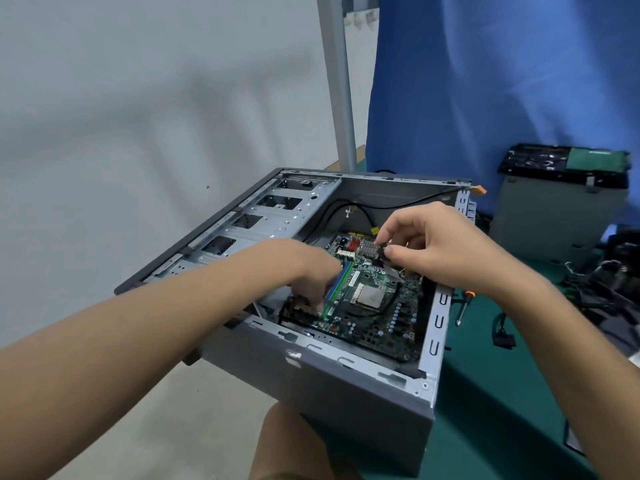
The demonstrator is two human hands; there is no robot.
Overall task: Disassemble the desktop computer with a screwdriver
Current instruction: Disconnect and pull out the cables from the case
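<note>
Your case [346, 393] lies open on the table [502, 375], bays bare but board [374, 306] still seated: your right hand [446, 247] pinches a black plug [381, 252], your left hand's [308, 271] grip is hidden, the screwdriver [464, 306] lies alongside.

Black plug [381, 252] in right hand [443, 247] pinch. Touching pinch: silver ribbed heatsink [367, 249]; beside that, red sockets [354, 243]. Below grip: green motherboard [374, 323], dull silver chip [372, 294], blue and green slots [337, 282]. Grey case [346, 393] all round. Outside case, well apart from grip: screwdriver [465, 303], orange-and-black handle, on teal table cover [485, 393]. Behind: blue curtain [502, 81].
</note>
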